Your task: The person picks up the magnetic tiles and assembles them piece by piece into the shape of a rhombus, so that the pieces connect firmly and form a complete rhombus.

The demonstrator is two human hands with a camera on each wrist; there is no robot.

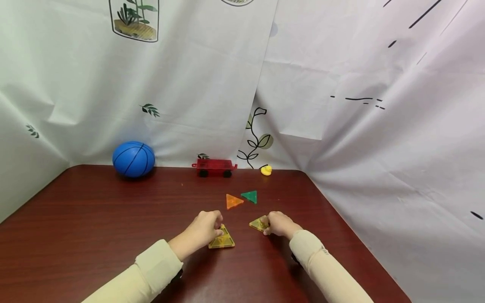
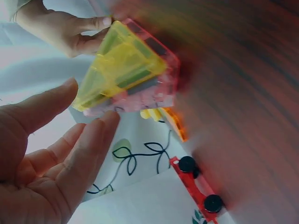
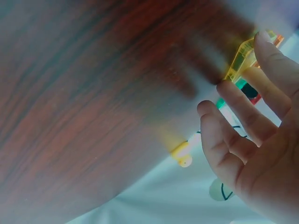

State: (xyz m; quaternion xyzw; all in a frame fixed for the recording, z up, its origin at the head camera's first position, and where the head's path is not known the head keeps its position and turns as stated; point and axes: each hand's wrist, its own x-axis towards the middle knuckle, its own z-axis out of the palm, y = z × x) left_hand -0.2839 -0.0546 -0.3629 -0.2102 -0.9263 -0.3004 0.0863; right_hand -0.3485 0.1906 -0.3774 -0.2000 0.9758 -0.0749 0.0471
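A yellow triangular magnetic tile (image 1: pixel 224 240) lies near the table's front middle. In the left wrist view, pinkish-red translucent pieces (image 2: pixel 161 95) show beneath the yellow tile (image 2: pixel 126 60). My left hand (image 1: pixel 202 229) is over its left side, thumb and fingers spread apart at one corner in the left wrist view. To the right, my right hand (image 1: pixel 279 223) pinches another yellow triangular tile (image 1: pixel 257 224) by its right side, low over the table. The right wrist view has the thumb on that tile (image 3: pixel 239 60), partly hidden by the fingers.
Beyond the hands lie an orange triangle tile (image 1: pixel 233 201) and a green one (image 1: pixel 251 196). Along the back edge stand a blue ball (image 1: pixel 134 159), a red wheeled cart (image 1: pixel 215 165) and a yellow toy duck (image 1: pixel 266 170). White printed cloth (image 1: pixel 197 84) hangs behind the table.
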